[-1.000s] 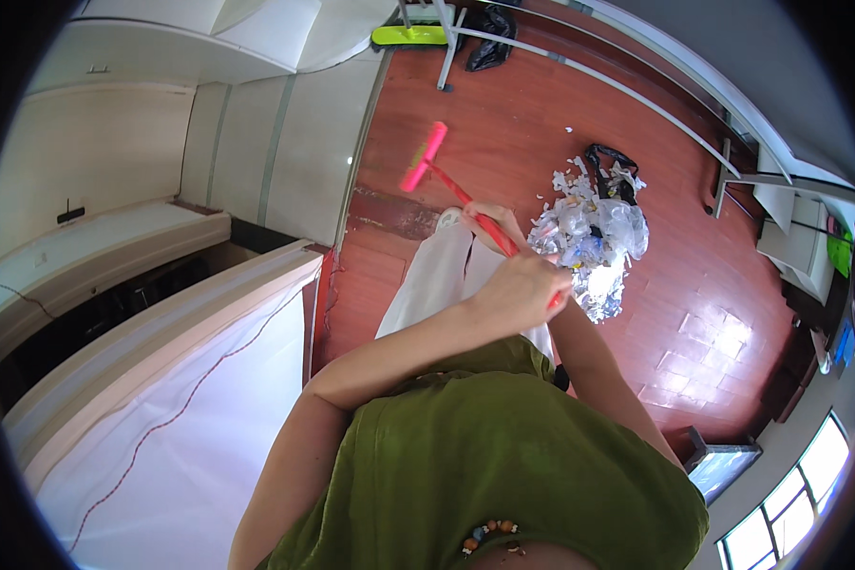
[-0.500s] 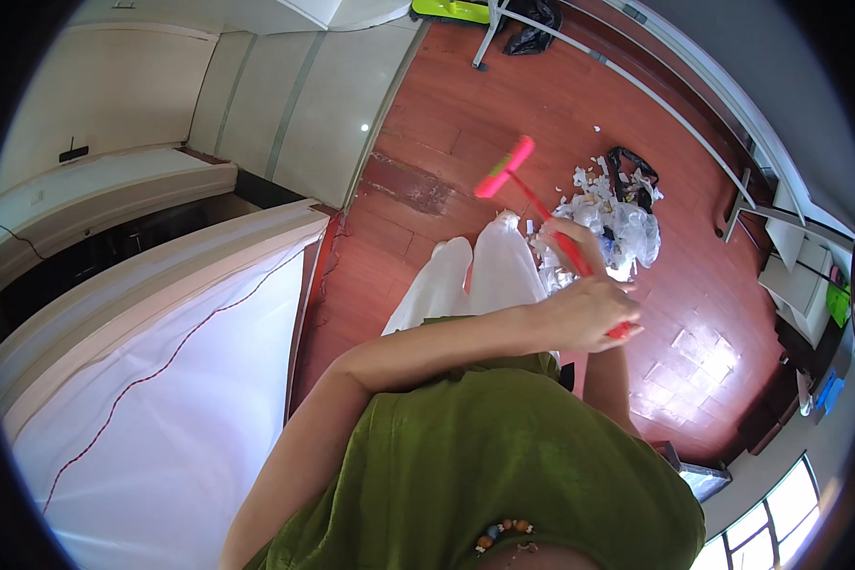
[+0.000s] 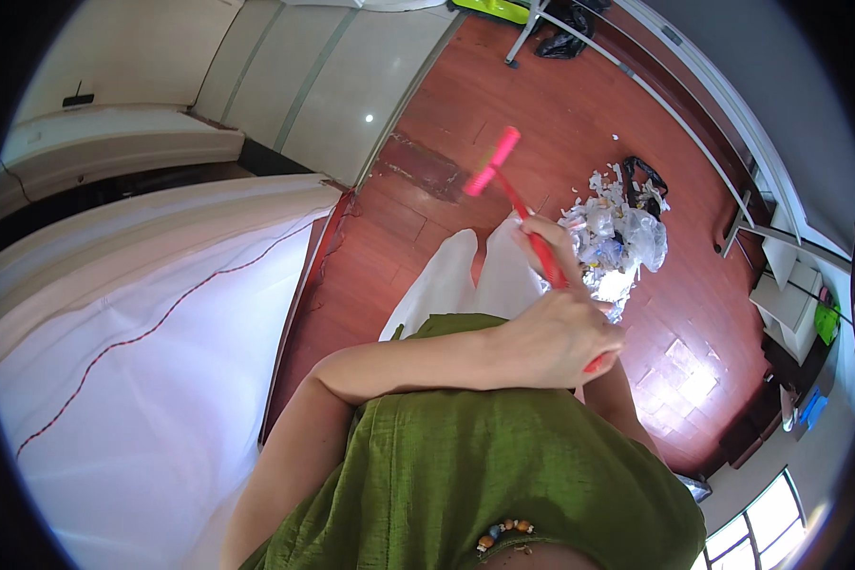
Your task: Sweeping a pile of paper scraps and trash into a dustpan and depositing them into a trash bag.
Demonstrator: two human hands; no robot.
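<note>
Both my hands grip a broom with a red handle and a narrow pink head [image 3: 492,161]. My left hand [image 3: 565,337], its arm crossing in front of my body, is closed round the handle's near end, which pokes out below the fist. Farther along the handle, my right hand [image 3: 549,237] is closed too, partly hidden behind the left. The pink head points away to the far left, over the red-brown floor [image 3: 437,90]; I cannot tell whether it touches. Right of the broom lies a heap of litter [image 3: 608,228], with clear plastic and white scraps.
A black plastic bag [image 3: 642,176] lies at the heap's far side. White sheeting [image 3: 152,389] with a red cord covers the left. At the far edge are a lime-green dustpan [image 3: 494,9] and a metal frame leg [image 3: 522,43]. White boxes [image 3: 788,294] stand right.
My hands have drawn slightly nearer my body and to the left, still on the broom. Its head has swung slightly left, and the whole view has shifted.
</note>
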